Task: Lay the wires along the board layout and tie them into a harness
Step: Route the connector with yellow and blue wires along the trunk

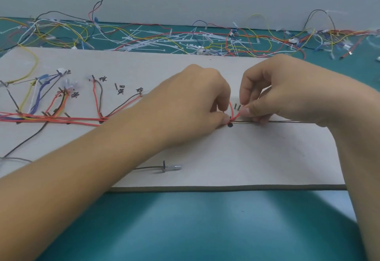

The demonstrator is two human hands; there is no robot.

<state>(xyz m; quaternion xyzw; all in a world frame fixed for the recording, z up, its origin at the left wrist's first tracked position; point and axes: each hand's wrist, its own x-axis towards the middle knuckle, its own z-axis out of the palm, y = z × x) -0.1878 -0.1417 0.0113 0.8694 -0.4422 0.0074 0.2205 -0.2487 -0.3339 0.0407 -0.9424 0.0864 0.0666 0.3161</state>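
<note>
A pale layout board (236, 158) lies on the teal table, with handwritten labels and small dark pegs. A bundle of red, orange and blue wires (67, 118) runs along its left half, with branches rising to labelled pegs. At the board's middle my left hand (197, 98) presses and pinches a red wire (232, 110) down at a peg, fingers curled. My right hand (273, 92) pinches the same red wire's end between thumb and forefinger, just right of the left hand. A dark wire (287, 121) runs right from there along the board.
A tangle of loose coloured wires and white cable ties (185, 38) lies along the back of the table by the wall. A dark wire with a clear terminal (164, 167) lies near the board's front edge. A black wire (24, 143) trails off the board at left.
</note>
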